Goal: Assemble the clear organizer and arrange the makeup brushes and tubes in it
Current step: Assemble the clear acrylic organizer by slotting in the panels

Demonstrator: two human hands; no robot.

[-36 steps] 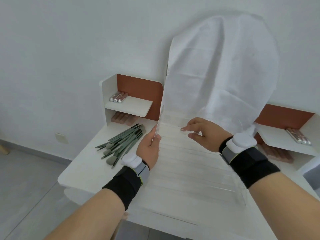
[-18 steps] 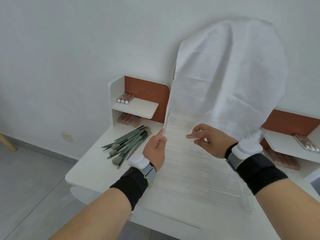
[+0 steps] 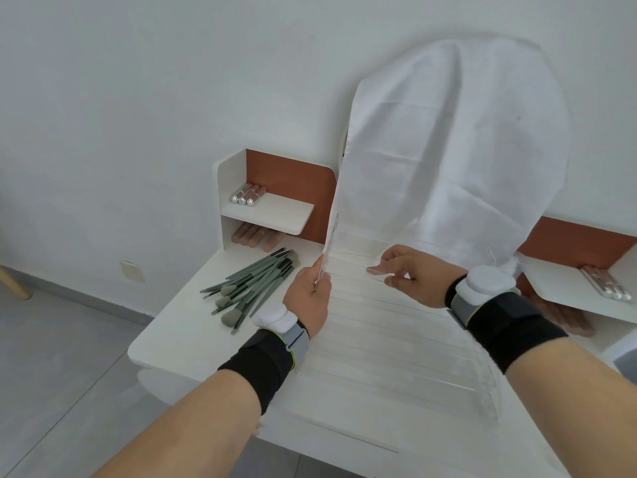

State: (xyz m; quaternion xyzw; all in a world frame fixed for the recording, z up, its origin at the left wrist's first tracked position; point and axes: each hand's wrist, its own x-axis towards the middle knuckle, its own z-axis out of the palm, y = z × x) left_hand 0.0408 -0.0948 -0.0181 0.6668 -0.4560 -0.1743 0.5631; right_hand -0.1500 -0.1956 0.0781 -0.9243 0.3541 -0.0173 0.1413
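Both hands are working on the organizer [image 3: 406,343], which is lying mid-counter [image 3: 193,339]. Left of it, brushes [image 3: 251,286] are waiting; tubes [image 3: 247,194] are sitting on the shelf [image 3: 272,213] behind them. The left hand [image 3: 308,298] is pinching a clear side panel [image 3: 329,250] upright at the organizer's left edge; the right hand [image 3: 418,276] is pinching a thin clear divider [image 3: 375,270]. Keeping the panel vertical should help the divider seat squarely.

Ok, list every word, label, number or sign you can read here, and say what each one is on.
None can be read.
Silver-capped tubes on the left shelf: no print visible.
Tubes on the right shelf: too blurred to tell.
Green makeup brushes: no marking on the handles shows.
Black wristbands and their white pods: plain.
Clear organizer panel held by the left hand: unmarked.
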